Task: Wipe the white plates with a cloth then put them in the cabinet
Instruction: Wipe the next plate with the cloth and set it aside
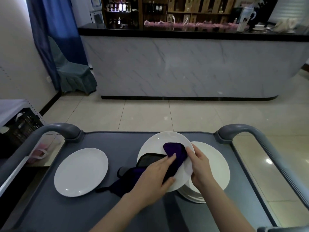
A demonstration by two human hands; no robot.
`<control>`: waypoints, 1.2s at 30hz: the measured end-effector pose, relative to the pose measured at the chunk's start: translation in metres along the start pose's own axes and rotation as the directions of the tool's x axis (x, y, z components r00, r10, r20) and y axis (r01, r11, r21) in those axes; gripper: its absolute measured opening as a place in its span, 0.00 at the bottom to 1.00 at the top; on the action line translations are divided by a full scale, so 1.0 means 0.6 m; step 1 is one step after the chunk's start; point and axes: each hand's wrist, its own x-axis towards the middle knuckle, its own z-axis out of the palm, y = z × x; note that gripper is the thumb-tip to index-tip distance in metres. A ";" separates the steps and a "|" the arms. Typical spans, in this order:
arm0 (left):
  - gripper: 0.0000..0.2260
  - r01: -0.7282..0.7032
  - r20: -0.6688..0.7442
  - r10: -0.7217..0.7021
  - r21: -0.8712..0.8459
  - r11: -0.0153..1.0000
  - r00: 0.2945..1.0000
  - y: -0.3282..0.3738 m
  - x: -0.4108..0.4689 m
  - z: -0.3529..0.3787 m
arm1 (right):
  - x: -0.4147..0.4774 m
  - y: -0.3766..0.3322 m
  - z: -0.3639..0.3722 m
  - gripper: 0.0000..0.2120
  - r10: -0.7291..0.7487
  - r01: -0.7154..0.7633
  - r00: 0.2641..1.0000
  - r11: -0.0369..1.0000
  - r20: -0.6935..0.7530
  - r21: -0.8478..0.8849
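Note:
A white plate point(155, 144) is held tilted above the grey cart top point(117, 144). My right hand point(199, 166) grips its right rim, fingers curled over the edge. My left hand point(155, 174) presses a dark purple cloth point(175, 152) onto the plate's face, thumb under the cloth; the cloth's loose end hangs down to the cart at the left. A stack of white plates point(215, 166) sits under and right of the held plate. A single white plate point(81, 171) lies flat on the cart's left side.
The cart has grey handle rails at left point(50, 133) and right point(260, 136). A black crate point(20, 126) stands on the floor at left. Beyond the tiled floor is a marble-fronted bar counter point(184, 67) and a covered chair point(73, 72).

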 end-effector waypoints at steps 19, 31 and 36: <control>0.27 0.089 -0.031 -0.083 0.344 0.935 0.996 -0.077 0.033 -0.034 | -0.020 -0.034 0.001 0.10 -0.054 0.057 0.991 0.998 -0.121 0.022; 0.26 -0.083 -0.009 0.090 0.289 0.954 0.996 0.019 0.022 0.019 | -0.019 -0.030 0.020 0.10 -0.028 0.041 0.987 0.996 -0.156 0.076; 0.27 -0.022 0.009 0.020 0.229 0.973 1.000 -0.001 0.076 0.005 | -0.036 -0.017 0.025 0.13 -0.039 0.044 0.996 0.997 -0.078 0.066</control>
